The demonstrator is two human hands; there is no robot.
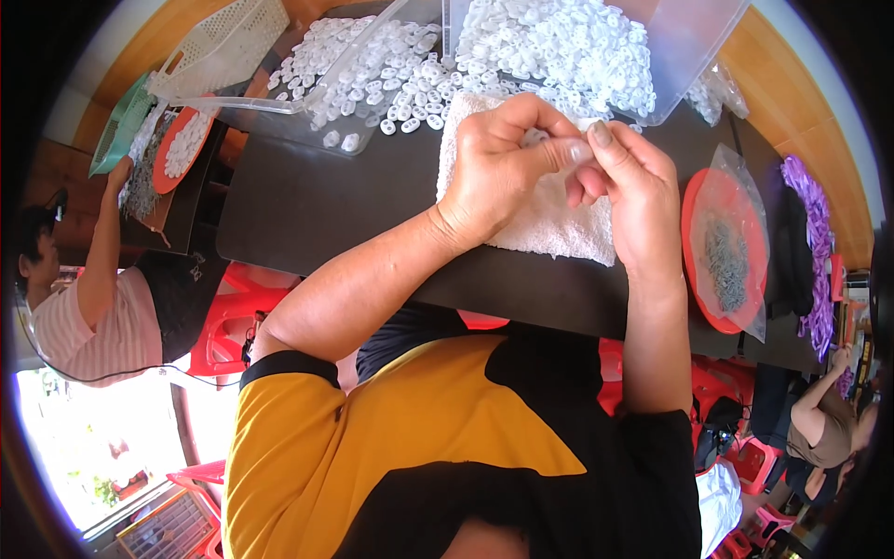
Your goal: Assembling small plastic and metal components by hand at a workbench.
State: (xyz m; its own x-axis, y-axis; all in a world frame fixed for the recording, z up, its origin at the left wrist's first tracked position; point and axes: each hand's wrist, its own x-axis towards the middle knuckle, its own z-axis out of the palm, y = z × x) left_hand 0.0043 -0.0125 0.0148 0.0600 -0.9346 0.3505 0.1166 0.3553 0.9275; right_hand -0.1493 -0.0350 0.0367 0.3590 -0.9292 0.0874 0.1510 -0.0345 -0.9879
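Over a white towel, my left hand and my right hand meet at the fingertips. Both are closed in a pinch. A bit of small white plastic piece shows inside the curl of my left hand. What my right thumb and forefinger pinch is too small and covered to name. Just beyond my hands lies a big heap of white oval plastic pieces, with holes in them. More of the same white pieces are scattered to the left of the towel.
Clear plastic bins hold the heap at the back of the dark table. At right, a red tray carries small metal parts on a plastic bag. Co-workers sit at left and right. Purple strips hang at far right.
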